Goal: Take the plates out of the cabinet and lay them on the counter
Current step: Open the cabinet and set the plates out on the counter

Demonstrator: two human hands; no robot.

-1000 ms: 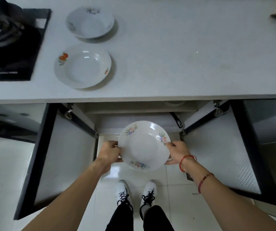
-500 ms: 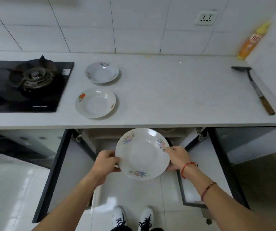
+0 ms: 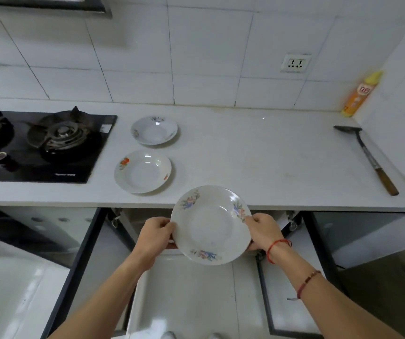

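Holding the flowered plate (image 3: 211, 226) face up by opposite sides of its rim, you have it in the air above the open cabinet (image 3: 145, 216), with its far edge at the front lip of the counter (image 3: 257, 155). Your left hand (image 3: 156, 232) pinches the left rim, thumb on top and fingers curled underneath. Your right hand (image 3: 262, 231) does the same on the right rim; most of those fingers are hidden beneath the plate.

Judging by its look, it is glazed ceramic: stiff, smooth enough to slip, moderate in weight, and likely to chip or break if it knocks the counter edge. The two-sided rim hold suits it. Keep your thumbs over the lip and the fingers bearing the weight from below, and clear the edge before lowering it flat.

Two plates already lie on the counter, the near plate (image 3: 143, 171) and the far plate (image 3: 154, 130), just beside the stove (image 3: 49, 145). Bare counter lies to their right. A spatula (image 3: 367, 157) and a yellow bottle (image 3: 359, 95) sit well apart at the far right.
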